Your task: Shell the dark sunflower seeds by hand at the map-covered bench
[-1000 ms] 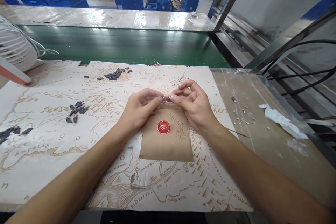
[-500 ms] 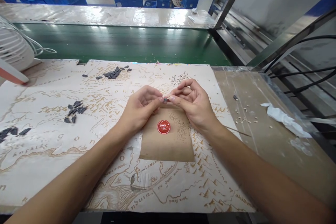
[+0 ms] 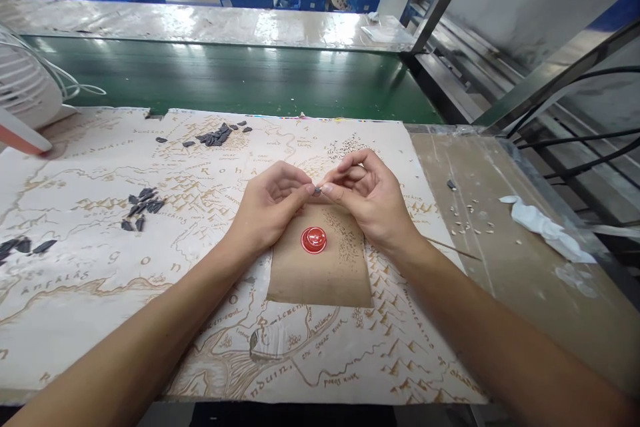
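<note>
Above the brown cardboard piece [image 3: 320, 283], my left hand [image 3: 275, 203] and my right hand [image 3: 367, 197] meet fingertip to fingertip. Thumb and forefinger of each are pinched on a tiny dark grey piece [image 3: 317, 191], mostly hidden by the fingers, so its kind does not show. A small round red dish [image 3: 313, 240] with glossy red contents lies on the cardboard below my hands. Tiny dark specks [image 3: 347, 240] are scattered on the cardboard's right side.
Dark grey pointed pieces lie in piles [image 3: 215, 136] [image 3: 143, 207] on the map-printed sheet [image 3: 125, 320]. More specks [image 3: 350, 147] lie behind my right hand. Rightward are a thin stick [image 3: 453, 248], small pale bits [image 3: 470, 220] and crumpled tissue [image 3: 545, 227]. A white fan [image 3: 27, 87] stands left; a green conveyor belt [image 3: 240, 77] runs behind.
Both hands keep their pinch at nearly the same spot, with only a slight shift of the fingertips. The whole view has moved a little.
</note>
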`<action>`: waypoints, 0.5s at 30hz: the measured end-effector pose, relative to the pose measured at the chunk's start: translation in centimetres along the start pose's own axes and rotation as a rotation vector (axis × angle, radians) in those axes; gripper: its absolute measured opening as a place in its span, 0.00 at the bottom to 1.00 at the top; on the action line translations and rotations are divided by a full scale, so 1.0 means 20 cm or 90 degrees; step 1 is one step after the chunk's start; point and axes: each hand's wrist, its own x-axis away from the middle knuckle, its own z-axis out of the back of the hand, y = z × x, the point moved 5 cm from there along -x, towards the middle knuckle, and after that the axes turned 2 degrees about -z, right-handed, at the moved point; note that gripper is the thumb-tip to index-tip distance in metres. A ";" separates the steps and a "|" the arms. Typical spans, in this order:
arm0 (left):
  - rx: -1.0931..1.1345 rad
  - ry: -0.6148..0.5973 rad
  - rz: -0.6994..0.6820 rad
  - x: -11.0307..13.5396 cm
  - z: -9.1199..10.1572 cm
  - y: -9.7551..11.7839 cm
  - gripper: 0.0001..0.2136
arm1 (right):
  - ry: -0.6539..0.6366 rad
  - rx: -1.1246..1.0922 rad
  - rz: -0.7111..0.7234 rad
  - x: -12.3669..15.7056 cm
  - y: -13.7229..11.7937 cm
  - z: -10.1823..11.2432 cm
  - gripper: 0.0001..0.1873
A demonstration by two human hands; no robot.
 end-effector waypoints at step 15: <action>-0.067 0.081 -0.106 0.03 -0.01 -0.01 0.05 | 0.040 0.069 0.056 0.01 0.01 -0.03 0.21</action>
